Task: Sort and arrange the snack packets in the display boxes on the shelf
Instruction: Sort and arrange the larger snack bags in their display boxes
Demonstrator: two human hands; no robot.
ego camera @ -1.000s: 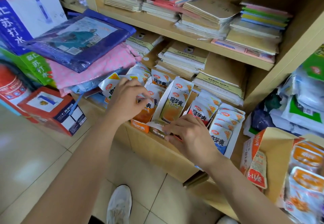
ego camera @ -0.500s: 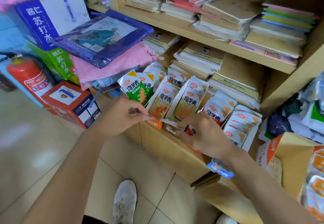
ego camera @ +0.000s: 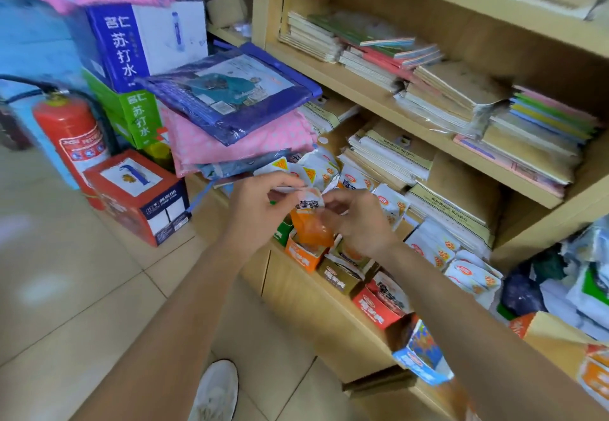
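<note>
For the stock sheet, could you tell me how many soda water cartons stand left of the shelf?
2: the blue carton on top, the green carton directly beneath it. Others may be hidden behind them.

One wide-angle view from my head, aimed forward and down.
It looks from close above at the lower shelf (ego camera: pixel 329 315), whose front edge runs diagonally toward the bottom right corner; my left hand (ego camera: pixel 253 216) and right hand (ego camera: pixel 359 223) sit mid-frame, the tiled floor (ego camera: pixel 82 289) and my shoe (ego camera: pixel 217 387) below.
</note>
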